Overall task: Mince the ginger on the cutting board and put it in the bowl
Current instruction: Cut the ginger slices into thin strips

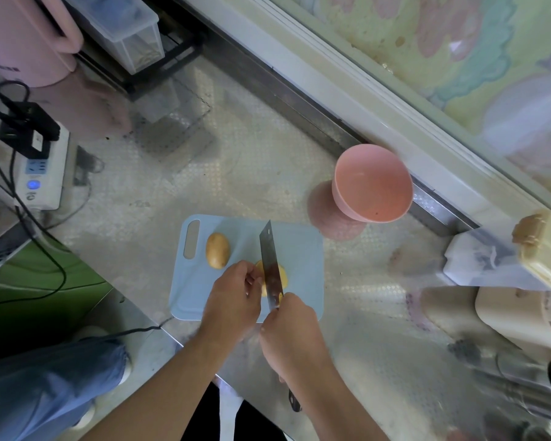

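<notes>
The ginger [282, 276], a yellow cut piece, lies on the pale blue cutting board [303, 249] near its front edge, partly hidden under the cleaver [270, 265]. A second, whole tan piece [217, 250] rests further left on the board, beside the handle slot. The yellow piece looks firm and small, probably light and likely to roll or skid on the smooth plastic board, so it wants pinning from the side away from the blade, with fingertips tucked back. Its cut face seems moist, which may make thin slices cling to the steel.

The left hand [236, 297] comes in from below, knuckles up, fingers curled down and pressing on the left end of the yellow piece, right against the flat of the blade. The right hand [291, 329] is wrapped tightly round the cleaver's handle, whose dark butt [294, 404] sticks out behind the wrist; the blade points away from the person, edge down on the ginger. Both forearms converge over the front edge of the metal desk [236, 173].

The pink bowl [372, 183] stands beyond the board's far right corner, apart from it, and appears to hold nothing yet.
</notes>
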A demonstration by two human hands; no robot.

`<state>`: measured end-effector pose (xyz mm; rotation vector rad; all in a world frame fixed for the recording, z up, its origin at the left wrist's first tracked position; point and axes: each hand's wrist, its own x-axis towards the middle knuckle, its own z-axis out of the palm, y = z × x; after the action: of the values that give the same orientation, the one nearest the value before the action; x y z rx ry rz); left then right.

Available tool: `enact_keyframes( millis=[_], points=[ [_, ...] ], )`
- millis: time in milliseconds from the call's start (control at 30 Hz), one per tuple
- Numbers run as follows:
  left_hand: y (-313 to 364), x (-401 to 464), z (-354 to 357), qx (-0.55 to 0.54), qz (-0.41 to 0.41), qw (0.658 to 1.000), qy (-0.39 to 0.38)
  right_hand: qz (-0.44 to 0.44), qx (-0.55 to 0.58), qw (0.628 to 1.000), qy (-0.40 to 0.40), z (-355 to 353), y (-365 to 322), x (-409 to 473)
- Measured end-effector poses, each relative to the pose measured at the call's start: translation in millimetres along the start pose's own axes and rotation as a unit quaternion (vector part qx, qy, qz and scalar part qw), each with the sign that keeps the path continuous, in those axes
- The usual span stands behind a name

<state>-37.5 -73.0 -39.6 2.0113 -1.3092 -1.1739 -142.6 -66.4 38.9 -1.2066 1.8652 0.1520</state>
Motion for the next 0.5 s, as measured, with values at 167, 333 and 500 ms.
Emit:
enact_keyframes(
  millis=[167, 333, 500],
  points=[
    [-1, -1, 1, 0.001, -0.008, 1.000, 0.004, 0.005, -0.011, 1.000, 0.004, 4, -3, 2],
    [-1, -1, 0, 0.001, -0.006, 1.000, 0.005, 0.005, 0.001, 1.000, 0.012, 14, 1, 8],
    [1, -1, -1, -0.012, -0.013, 1.000, 0.002, 0.000, 0.057, 0.998, 0.021, 28, 8, 13]
  ],
)
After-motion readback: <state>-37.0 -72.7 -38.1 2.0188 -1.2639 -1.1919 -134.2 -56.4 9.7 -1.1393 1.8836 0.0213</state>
